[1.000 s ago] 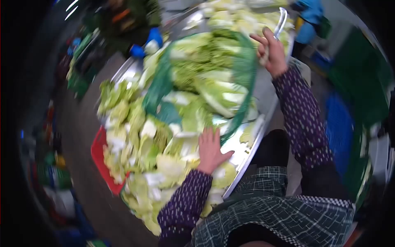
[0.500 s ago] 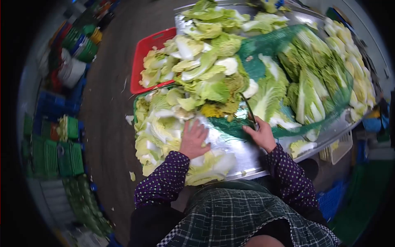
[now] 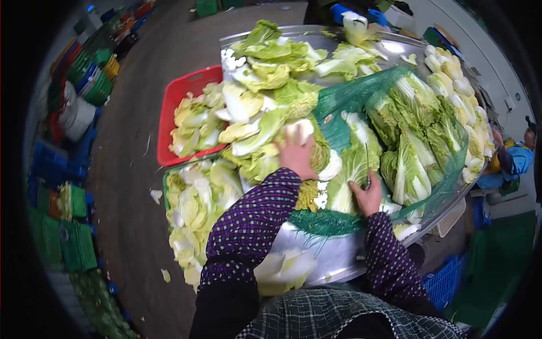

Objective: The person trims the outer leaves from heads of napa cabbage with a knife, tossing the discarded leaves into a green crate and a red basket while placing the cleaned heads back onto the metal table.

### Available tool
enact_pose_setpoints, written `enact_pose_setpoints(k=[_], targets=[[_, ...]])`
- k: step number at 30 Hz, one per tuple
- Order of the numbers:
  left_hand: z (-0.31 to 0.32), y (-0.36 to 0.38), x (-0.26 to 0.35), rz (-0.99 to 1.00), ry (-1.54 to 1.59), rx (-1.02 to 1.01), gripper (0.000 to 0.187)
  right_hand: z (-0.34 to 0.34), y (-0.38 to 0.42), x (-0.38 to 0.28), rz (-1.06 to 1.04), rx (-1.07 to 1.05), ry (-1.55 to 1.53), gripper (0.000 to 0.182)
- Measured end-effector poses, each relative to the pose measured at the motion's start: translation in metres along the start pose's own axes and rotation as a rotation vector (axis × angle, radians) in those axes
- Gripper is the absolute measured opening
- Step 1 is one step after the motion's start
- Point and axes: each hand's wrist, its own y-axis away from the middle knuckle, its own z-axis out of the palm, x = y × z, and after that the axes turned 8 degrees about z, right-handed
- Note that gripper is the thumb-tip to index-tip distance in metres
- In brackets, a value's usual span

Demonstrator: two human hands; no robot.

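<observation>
My left hand (image 3: 297,153) lies with spread fingers on the pile of loose cabbage leaves (image 3: 259,127) at the middle of the metal table. To its right, my right hand (image 3: 368,195) is closed round a knife (image 3: 367,161), whose thin blade points away from me over a cabbage (image 3: 345,183). Green netting (image 3: 334,108) spreads under and around several whole cabbages (image 3: 418,133) right of the knife. Below my left hand, yellowed leaves (image 3: 307,196) lie near the net's edge.
A red crate (image 3: 169,107) of leaves stands left, with a leaf-filled green crate (image 3: 166,182) nearer me. Pale trimmed cabbages (image 3: 460,93) line the table's right side. One person's blue gloves (image 3: 377,17) show at the far edge; another person (image 3: 516,158) is at right.
My left hand has moved forward and right onto the leaf pile. My right hand has moved forward with the knife, now over the cabbage. The view has shifted, showing more beyond the table.
</observation>
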Motion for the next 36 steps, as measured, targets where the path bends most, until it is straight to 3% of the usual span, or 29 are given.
enact_pose_setpoints(k=[1, 2, 3, 4, 6, 7, 8, 9, 11, 13, 15, 17, 18, 19, 22, 23, 24, 26, 29, 32, 33, 34, 35, 36], targets=[[0.006, -0.009, -0.011, -0.107, -0.038, -0.180, 0.104, 0.005, -0.001, 0.001, 0.052, -0.042, -0.141, 0.074], [0.003, -0.014, -0.024, -0.200, 0.056, -0.191, 0.092, 0.004, 0.004, -0.015, 0.152, -0.116, -0.284, 0.073], [0.001, -0.013, -0.041, -0.294, 0.149, -0.214, 0.079, 0.029, 0.006, 0.000, 0.098, -0.080, -0.277, 0.072], [0.020, -0.002, -0.067, -0.189, 0.101, -0.127, 0.063, 0.022, 0.015, -0.035, 0.164, -0.225, -0.326, 0.070], [0.039, 0.039, -0.100, -0.043, 0.078, 0.023, 0.041, 0.073, 0.032, -0.044, 0.245, -0.367, -0.531, 0.068], [0.034, 0.060, -0.108, 0.006, 0.093, 0.093, 0.035, 0.105, 0.044, -0.050, 0.154, -0.392, -0.529, 0.067], [0.027, 0.084, -0.118, 0.021, 0.117, 0.105, 0.037, 0.076, 0.055, -0.111, 0.283, -0.536, -0.488, 0.067], [0.022, 0.111, -0.126, 0.032, 0.146, 0.115, 0.039, 0.107, 0.064, -0.105, 0.155, -0.533, -0.503, 0.068], [0.018, 0.163, -0.149, -0.023, 0.156, 0.067, 0.042, 0.096, 0.061, -0.130, -0.065, -0.693, -0.517, 0.066], [0.015, 0.211, -0.166, -0.203, 0.136, -0.079, 0.047, 0.067, 0.043, -0.150, -0.231, -0.950, -0.448, 0.063], [0.006, 0.250, -0.171, -0.363, 0.115, -0.163, 0.053, 0.056, 0.012, -0.150, -0.134, -0.863, -0.410, 0.060], [-0.003, 0.264, -0.161, -0.435, 0.078, -0.186, 0.055, 0.059, -0.029, -0.148, 0.157, -0.550, -0.643, 0.054], [-0.008, 0.275, -0.154, -0.501, 0.029, -0.209, 0.056, 0.061, -0.051, -0.142, -0.023, -0.341, -0.446, 0.051], [-0.007, 0.278, -0.144, -0.425, 0.108, 0.010, 0.054, 0.069, -0.060, -0.136, -0.212, -0.144, -0.256, 0.048], [-0.014, 0.251, -0.074, -0.317, 0.251, 0.411, 0.053, 0.107, -0.012, -0.142, -0.317, -0.186, -0.079, 0.045], [-0.016, 0.241, -0.041, -0.167, 0.282, 0.475, 0.059, 0.107, 0.005, -0.155, 0.099, -0.566, -0.304, 0.043], [-0.020, 0.237, -0.015, -0.053, 0.514, 0.302, 0.066, 0.110, 0.027, -0.166, -0.026, -0.581, -0.332, 0.042], [-0.017, 0.232, 0.038, 0.217, 0.593, 0.167, 0.071, 0.098, 0.048, -0.189, -0.188, -0.681, -0.426, 0.040], [0.039, 0.256, 0.063, 0.360, 0.312, -0.070, 0.079, 0.062, 0.030, -0.196, -0.239, -0.693, -0.529, 0.040], [0.055, 0.296, 0.016, 0.186, 0.433, 0.122, 0.085, 0.013, -0.009, -0.131, -0.099, -0.453, -0.332, 0.039], [0.042, 0.309, 0.000, 0.061, 0.351, 0.163, 0.090, -0.008, -0.016, -0.106, -0.118, -0.385, -0.277, 0.051], [0.056, 0.333, -0.021, -0.130, 0.383, 0.092, 0.088, -0.026, -0.026, -0.064, -0.048, -0.368, -0.041, 0.059], [0.040, 0.335, -0.043, -0.490, 0.567, -0.141, 0.078, -0.034, -0.026, -0.029, 0.015, -0.342, 0.192, 0.067], [0.042, 0.347, -0.065, -0.422, 0.116, -0.259, 0.069, -0.039, -0.006, -0.008, -0.063, -0.291, 0.338, 0.070]])
